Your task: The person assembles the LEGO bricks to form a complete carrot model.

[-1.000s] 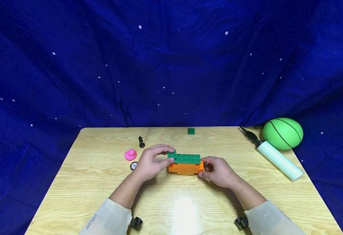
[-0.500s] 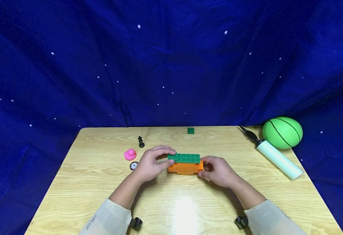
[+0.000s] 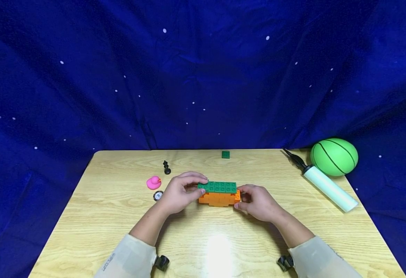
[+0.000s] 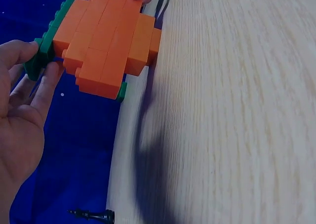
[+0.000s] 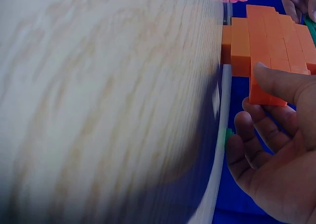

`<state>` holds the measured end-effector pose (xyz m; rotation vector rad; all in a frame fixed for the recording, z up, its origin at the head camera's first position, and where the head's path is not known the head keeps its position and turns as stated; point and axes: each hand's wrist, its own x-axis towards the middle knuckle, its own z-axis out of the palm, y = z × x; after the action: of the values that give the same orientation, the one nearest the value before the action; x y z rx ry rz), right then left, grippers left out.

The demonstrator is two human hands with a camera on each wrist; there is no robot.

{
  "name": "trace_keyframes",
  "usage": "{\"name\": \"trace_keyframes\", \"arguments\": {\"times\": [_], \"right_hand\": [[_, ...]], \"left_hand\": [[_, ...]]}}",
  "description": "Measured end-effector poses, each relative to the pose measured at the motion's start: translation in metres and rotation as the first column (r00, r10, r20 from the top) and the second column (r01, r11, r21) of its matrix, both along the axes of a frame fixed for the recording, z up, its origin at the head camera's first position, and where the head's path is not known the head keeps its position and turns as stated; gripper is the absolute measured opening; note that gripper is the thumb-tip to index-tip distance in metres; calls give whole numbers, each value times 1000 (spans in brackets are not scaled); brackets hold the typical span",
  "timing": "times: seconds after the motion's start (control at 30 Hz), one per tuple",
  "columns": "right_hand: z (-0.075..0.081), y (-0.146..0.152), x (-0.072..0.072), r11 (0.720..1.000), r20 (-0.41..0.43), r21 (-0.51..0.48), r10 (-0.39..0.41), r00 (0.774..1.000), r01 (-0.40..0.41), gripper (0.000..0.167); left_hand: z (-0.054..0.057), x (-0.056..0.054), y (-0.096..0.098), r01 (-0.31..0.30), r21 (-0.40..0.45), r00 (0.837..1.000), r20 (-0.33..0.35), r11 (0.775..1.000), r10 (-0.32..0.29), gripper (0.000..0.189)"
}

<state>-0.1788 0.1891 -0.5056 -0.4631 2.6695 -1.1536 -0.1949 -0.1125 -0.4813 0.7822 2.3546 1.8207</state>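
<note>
A built model of orange toy building bricks [image 3: 219,199] stands on the table, topped by a row of green bricks [image 3: 222,187]. My left hand [image 3: 180,194] pinches a green brick [image 4: 33,67] at the left end of that row, thumb on one side and fingers on the other. In the left wrist view this brick lies against the green layer; whether it is fully seated I cannot tell. My right hand [image 3: 260,203] grips the right end of the orange model, thumb on the near face. Its fingertips behind are hidden in the head view.
A loose green brick [image 3: 225,154] lies near the table's back edge. Left are a black chess piece [image 3: 166,167], a pink duck [image 3: 153,183] and a round black-and-white chip [image 3: 158,195]. A hand pump [image 3: 329,188] and a green ball [image 3: 334,157] lie at right.
The green brick in my left hand has come down and forward, level with the green row; a second ago it stuck up behind it. My right hand has kept its hold.
</note>
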Motion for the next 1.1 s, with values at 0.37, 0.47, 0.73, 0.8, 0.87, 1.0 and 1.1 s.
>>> {"name": "trace_keyframes", "arguments": {"times": [0.37,0.47,0.73,0.8,0.87,1.0,1.1], "right_hand": [[-1,0,0,1000,-8,-1,0,1000,0,49],[0,0,0,1000,-13,5,-1,1000,1,49],[1,-1,1,1000,-29,10,-1,1000,1,48],[1,-1,1,1000,-30,7,-3,1000,3,49],[1,-1,1,1000,-38,7,-1,999,1,46],[0,0,0,1000,-54,4,10,998,-10,34],[0,0,1,1000,-55,1,12,998,-12,33]], "left_hand": [[-2,2,5,-26,34,1000,-1,999,26,25],[-1,2,7,-26,45,1000,-15,999,27,26],[0,2,9,-36,2,997,-62,999,36,26],[1,2,11,-34,-11,997,-73,999,33,27],[2,3,12,-35,-18,996,-84,999,33,27],[3,3,13,-44,-17,994,-98,999,42,26],[2,3,13,-43,0,995,-89,999,43,27]]}}
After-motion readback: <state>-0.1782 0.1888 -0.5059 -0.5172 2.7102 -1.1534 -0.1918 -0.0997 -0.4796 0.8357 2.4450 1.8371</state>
